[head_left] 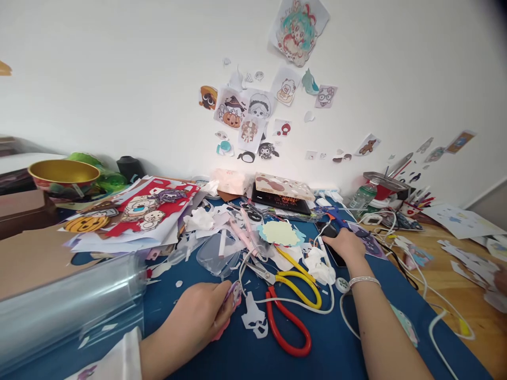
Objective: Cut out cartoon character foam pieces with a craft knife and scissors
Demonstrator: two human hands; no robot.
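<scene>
Looks out from the wearer's head, above the near side of the blue table cover point(325, 345), facing forward and down. Sits close over the left hand point(200, 309) and farther back from the right hand point(346, 247), showing both forearms point(170, 345) from above and behind. Meets the white wall point(119, 79) almost squarely at the far side, much farther off than the near hand, and takes in the paper pictures point(259, 105) there. Spreads wide, from the clear film roll point(71, 298) at near left to the wooden tabletop point(465, 295) at right. Goes dark at the far right corner, perhaps at the lens's own edge.
</scene>
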